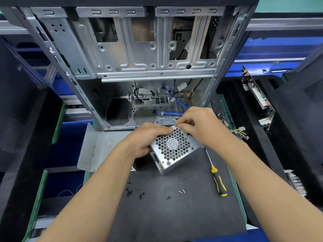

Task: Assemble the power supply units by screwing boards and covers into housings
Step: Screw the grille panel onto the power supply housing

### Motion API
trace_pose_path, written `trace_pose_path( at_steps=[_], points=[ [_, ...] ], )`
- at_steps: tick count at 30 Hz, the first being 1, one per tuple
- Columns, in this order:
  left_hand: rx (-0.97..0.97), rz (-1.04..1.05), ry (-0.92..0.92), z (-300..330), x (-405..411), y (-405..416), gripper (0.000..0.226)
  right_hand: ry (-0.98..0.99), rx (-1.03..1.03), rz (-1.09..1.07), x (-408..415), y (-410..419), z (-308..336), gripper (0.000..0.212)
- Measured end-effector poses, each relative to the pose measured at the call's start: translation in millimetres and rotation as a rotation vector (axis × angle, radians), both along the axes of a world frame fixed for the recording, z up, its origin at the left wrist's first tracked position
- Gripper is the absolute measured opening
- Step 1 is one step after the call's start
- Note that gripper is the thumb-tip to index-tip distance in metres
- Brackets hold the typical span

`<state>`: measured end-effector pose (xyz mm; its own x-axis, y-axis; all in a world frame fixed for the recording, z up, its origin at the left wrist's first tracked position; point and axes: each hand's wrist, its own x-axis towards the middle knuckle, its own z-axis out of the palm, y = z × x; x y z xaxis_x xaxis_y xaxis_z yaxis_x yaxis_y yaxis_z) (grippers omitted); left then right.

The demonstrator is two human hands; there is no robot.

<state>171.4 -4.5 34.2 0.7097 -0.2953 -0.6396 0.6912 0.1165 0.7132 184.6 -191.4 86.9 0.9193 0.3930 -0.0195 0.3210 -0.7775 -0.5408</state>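
Observation:
A silver power supply housing (pixel 172 151) with a honeycomb fan grille lies tilted on the dark mat (pixel 174 212). My left hand (pixel 148 138) grips its left side, fingers curled over the top edge. At the housing's far corner, my right hand (pixel 199 124) pinches something small, apparently a screw; the fingertips hide it. A yellow-and-black screwdriver (pixel 218 180) lies on the mat to the right of the housing. Several black screws (pixel 134 192) and two silver screws (pixel 181 191) are scattered in front.
An open computer case (pixel 139 55) stands behind the mat with blue cables inside. A bent metal cover (pixel 97 147) lies left of the housing. A circuit board (pixel 257 95) leans at the right, with a wire bundle (pixel 239 133) beside it. Black foam trays flank both sides.

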Motion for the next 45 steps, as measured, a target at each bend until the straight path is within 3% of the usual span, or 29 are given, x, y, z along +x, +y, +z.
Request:
trace_pose_path(
  at_steps=[7, 15, 23, 25, 28, 30, 33, 34, 36, 40, 45],
  points=[
    [-0.021, 0.009, -0.008, 0.3, -0.5, -1.4, 0.015, 0.017, -0.122, 0.074, 5.3, 3.4, 5.8, 0.016],
    [0.105, 0.036, -0.030, 0.8, 3.1, -9.8, 0.028, 0.079, -0.033, 0.032, 2.3, -0.2, 5.9, 0.017],
    [0.145, 0.068, -0.017, 0.6, 2.0, -14.2, 0.028, 0.106, 0.031, 0.003, -5.8, -6.0, 1.4, 0.025],
    [0.147, 0.073, -0.010, 0.8, 1.9, -14.8, 0.030, 0.010, 0.124, -0.121, -8.3, -15.6, 3.3, 0.025],
    [0.139, 0.078, 0.002, 0.3, 1.4, -14.9, 0.027, -0.121, 0.339, -0.534, -26.5, -60.1, -2.6, 0.013],
    [0.133, 0.075, 0.004, -0.7, 1.6, -14.7, 0.025, 0.066, 0.119, -0.688, -53.0, -93.3, -25.0, 0.030],
    [0.130, 0.065, 0.001, -3.4, 2.6, -14.4, 0.027, 0.543, -0.265, -0.550, -105.9, -112.1, -77.8, 0.054],
    [0.130, 0.061, 0.001, -4.1, 2.8, -14.4, 0.027, 0.619, -0.319, -0.491, -119.4, -110.6, -94.7, 0.055],
    [0.130, 0.065, 0.001, -5.3, 3.0, -13.7, 0.028, 0.587, -0.337, -0.491, -131.3, -108.2, -115.3, 0.043],
    [0.136, 0.086, 0.008, -6.2, 3.7, -13.1, 0.032, 0.236, -0.034, -0.666, -116.6, -118.3, -102.9, 0.008],
    [0.140, 0.091, 0.007, -5.8, 3.4, -12.5, 0.037, -0.143, 0.626, -0.885, -81.4, -109.3, -38.3, 0.008]
  ],
)
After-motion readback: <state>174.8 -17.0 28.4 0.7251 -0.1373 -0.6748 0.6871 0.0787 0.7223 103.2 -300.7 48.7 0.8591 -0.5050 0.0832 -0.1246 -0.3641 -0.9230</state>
